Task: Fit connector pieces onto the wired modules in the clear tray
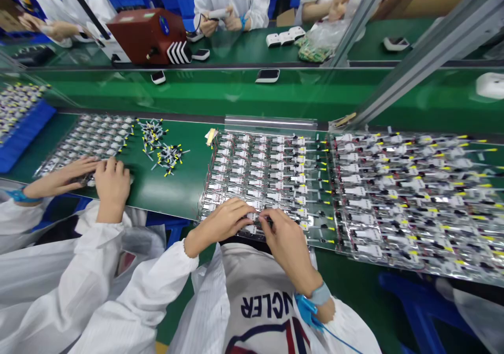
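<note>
Pinching a small part point(256, 214) in fingertips of L hand point(228, 217) & R hand point(285, 234), nr front edge of tray point(271, 125); best to work lightly, w/o nudging adj. white pieces point(258, 164).

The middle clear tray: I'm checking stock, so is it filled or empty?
Filled, where visible: rows of white parts span the tray; the left hand and right hand hide some of its near side.
</note>
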Tool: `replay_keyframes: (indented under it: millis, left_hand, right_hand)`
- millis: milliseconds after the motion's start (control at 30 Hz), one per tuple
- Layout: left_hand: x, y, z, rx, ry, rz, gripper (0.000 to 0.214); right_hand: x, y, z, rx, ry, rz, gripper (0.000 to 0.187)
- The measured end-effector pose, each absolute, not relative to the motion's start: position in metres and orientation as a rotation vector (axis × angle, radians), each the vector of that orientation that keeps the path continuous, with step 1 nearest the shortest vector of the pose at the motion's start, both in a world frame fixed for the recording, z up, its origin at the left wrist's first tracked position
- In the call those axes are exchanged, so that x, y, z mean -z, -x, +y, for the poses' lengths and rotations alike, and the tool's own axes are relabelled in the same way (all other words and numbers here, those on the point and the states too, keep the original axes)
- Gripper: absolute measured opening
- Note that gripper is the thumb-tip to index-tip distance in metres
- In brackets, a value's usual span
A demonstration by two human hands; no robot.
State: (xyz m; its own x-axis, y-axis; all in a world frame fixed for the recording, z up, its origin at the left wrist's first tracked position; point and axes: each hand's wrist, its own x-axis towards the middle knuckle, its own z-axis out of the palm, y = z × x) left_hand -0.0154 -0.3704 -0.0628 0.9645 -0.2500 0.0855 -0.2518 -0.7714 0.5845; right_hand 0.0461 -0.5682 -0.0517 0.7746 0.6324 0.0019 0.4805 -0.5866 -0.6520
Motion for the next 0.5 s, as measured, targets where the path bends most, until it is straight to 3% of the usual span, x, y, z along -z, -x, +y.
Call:
replay_keyframes:
  millis: [500]
  left_hand:
    - [0.0645, 0.0179, -0.3736, -0.077, -2.428, -0.294, 0.027]
  right_hand:
    - [0.0547, -0.0465, -0.5695, -0.332, 2.28, -0.795, 0.023]
